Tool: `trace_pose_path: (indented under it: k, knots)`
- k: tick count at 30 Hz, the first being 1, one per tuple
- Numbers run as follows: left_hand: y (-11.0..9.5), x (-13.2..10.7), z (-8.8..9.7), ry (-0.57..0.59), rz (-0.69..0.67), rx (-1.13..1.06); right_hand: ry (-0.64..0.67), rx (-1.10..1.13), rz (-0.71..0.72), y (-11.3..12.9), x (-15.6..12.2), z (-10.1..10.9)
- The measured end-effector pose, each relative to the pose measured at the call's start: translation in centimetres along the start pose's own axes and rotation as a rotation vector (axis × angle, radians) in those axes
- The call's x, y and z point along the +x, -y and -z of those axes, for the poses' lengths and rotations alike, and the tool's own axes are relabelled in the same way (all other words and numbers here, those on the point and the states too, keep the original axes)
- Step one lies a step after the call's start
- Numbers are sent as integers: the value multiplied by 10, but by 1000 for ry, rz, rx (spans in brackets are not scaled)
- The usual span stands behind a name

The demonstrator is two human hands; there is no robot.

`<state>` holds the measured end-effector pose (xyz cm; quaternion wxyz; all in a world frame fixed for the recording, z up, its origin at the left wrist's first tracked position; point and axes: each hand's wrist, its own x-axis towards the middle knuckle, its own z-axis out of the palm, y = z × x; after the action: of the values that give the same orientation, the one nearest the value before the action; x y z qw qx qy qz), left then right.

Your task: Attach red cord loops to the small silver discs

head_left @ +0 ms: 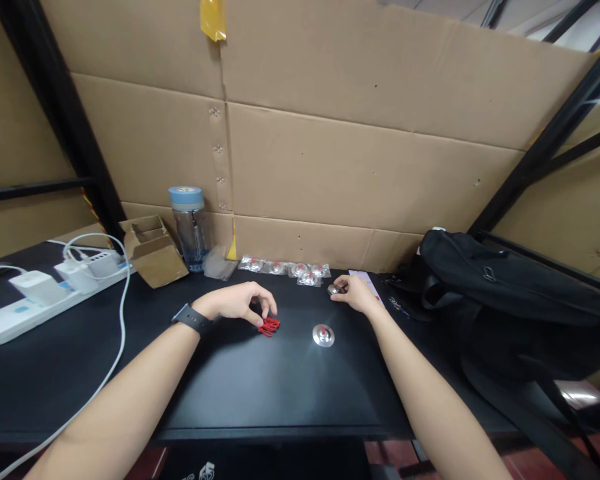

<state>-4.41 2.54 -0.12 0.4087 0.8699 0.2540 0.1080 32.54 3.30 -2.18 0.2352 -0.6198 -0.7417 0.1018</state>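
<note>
A loose bundle of red cords (269, 327) lies on the black table. My left hand (243, 301), with a dark watch on its wrist, rests at the bundle's edge, thumb and curled fingers apart. Between the thumb and fingers of my right hand (356, 293) is a small shiny metal disc (333, 289), partly covered by the fingers. Closer to me, a domed metal disc with a red strip at its centre (323, 335), like a finger cymbal, lies flat between my arms. Several similar discs in clear plastic packets (309, 277) lie along the back.
At left stand an opened cardboard box (155, 257), a blue-lidded bottle (187, 227) and a white power strip (55, 300) with chargers and a trailing cable. A black bag (505, 293) fills the right side. Cardboard (300, 153) walls the back.
</note>
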Motion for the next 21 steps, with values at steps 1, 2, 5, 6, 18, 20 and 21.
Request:
trace_pose_path:
  k: [1, 2, 5, 6, 18, 20, 21]
  knots:
    - [1, 0, -1, 1, 9, 4, 6, -6, 6, 0, 0, 0]
    - [2, 1, -1, 2, 17, 8, 12, -13, 12, 1, 0, -1]
    - [2, 1, -2, 8, 22, 25, 17, -37, 13, 3, -1, -1]
    - [2, 1, -2, 8, 18, 28, 22, -48, 11, 3, -1, -1]
    - [-20, 2, -8, -155, -68, 203, 740, 286, 359, 52, -27, 23]
    - [-23, 3, -9, -202, -97, 225, 763, 296, 413, 61, -31, 20]
    - [-23, 4, -10, -216, -104, 236, 738, 291, 433, 64, -32, 18]
